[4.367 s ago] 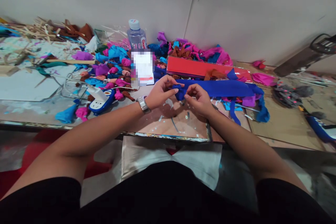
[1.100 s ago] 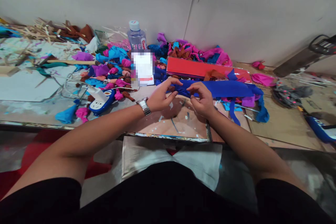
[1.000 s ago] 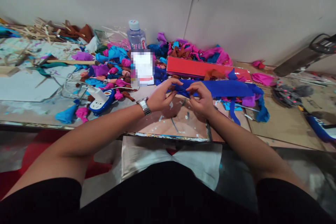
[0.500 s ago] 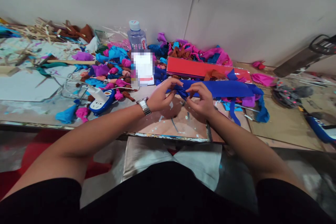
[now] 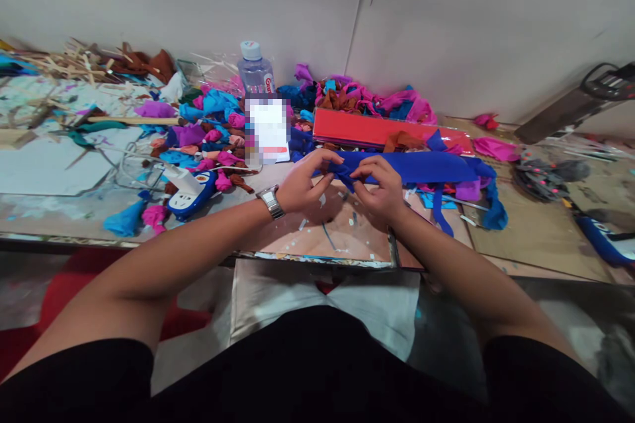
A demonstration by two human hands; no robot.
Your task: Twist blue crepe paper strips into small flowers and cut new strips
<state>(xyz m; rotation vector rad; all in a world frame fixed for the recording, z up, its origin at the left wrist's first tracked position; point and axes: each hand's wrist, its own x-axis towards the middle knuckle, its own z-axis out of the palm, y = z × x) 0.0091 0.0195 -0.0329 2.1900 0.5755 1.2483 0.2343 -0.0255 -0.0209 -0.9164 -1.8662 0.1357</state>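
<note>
- Pale wall panels backed a cluttered worktable (image 5: pixel 536 231), its near edge bare and flecked with scraps.
- Our left hand (image 5: pixel 303 180), a wristwatch (image 5: pixel 270 201) on its wrist, pinched the near end of the blue fabric strip (image 5: pixel 421 166), fingers curled around the bunched cloth.
- Our right hand (image 5: pixel 380 188) met it just beside, thumb and fingers pressed together on the same gathered end.
- That strip ran away to the right across the table, its far end drooping near purple scraps.
- Behind it lay a red sheet (image 5: pixel 377 129), flat, with pink and brown fabric pieces heaped along its far side.
- At left: a water bottle (image 5: pixel 254 71) upright by the wall, a blue-and-white power strip (image 5: pixel 191 186), and small rolled cloth buds in pink, blue and brown scattered between them.
</note>
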